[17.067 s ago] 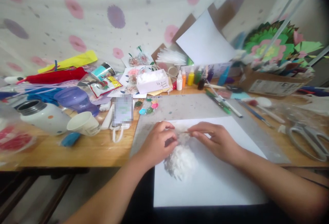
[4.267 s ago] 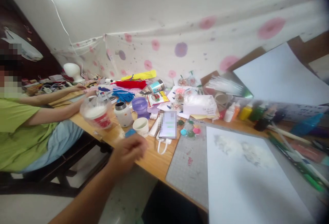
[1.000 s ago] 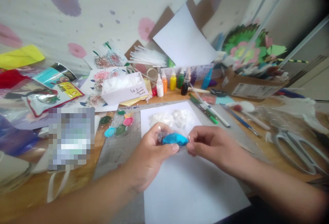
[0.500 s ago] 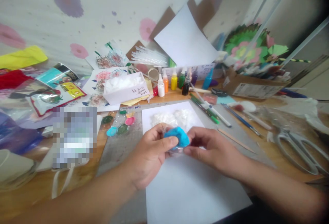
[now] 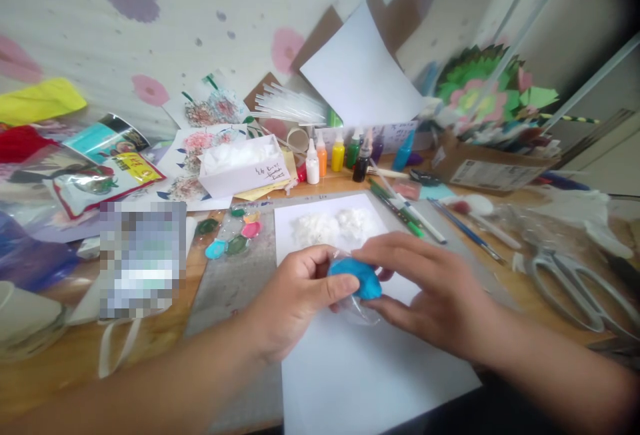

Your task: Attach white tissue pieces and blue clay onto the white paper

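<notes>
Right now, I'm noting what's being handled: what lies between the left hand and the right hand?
The head view shows a blue lump with clear plastic between left hand and right hand.

A person's two bare forearms, smooth and rounded in outline. The left forearm is broad and softly blurred toward the lower left corner, narrowing to a bare wrist. The right forearm likewise widens from a bare wrist toward the right edge. Both are uncovered as far as the view reaches. The left hand is ungloved, with a sturdy thumb ending in a blunt, rounded tip. The right hand, also ungloved, has slender fingers, slightly blurred.
</notes>
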Demonstrator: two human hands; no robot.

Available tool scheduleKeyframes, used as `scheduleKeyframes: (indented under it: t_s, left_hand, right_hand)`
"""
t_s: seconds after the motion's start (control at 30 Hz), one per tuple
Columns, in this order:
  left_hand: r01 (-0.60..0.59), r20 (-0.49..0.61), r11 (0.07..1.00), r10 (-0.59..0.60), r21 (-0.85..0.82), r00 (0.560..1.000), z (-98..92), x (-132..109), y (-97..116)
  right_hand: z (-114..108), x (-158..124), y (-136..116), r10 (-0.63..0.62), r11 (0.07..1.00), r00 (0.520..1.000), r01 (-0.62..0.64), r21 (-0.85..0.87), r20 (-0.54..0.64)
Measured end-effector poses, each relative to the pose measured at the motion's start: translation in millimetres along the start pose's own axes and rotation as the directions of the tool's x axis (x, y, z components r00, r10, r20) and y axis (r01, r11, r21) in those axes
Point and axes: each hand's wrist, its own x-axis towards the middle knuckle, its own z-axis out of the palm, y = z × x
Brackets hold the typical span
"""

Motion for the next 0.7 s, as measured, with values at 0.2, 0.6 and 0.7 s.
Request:
scheduleKeyframes:
  t_s: [0.2, 0.6, 0.7]
  left_hand:
    - [-0.024, -0.030, 0.999, 0.025, 0.037, 0.999, -0.3, 0.7, -0.4]
    - [0.019, 0.045, 1.000, -0.019, 0.017, 0.999, 1.0, -0.3, -4.2]
    - [0.031, 0.042, 0.999, -0.032, 0.013, 0.999, 1.5, -0.2, -4.2]
  right_hand:
    - [4.4, 1.3, -5.4, 0.021, 0.996, 0.997, -0.028, -0.084, -0.073]
    - [12.5, 1.9, -7.7, -0.013, 0.998, 0.994, 0.006, -0.066, -0.112]
    - [11.8, 2.9, -6.4, 0.006, 1.000, 0.994, -0.006, 0.000, -0.111]
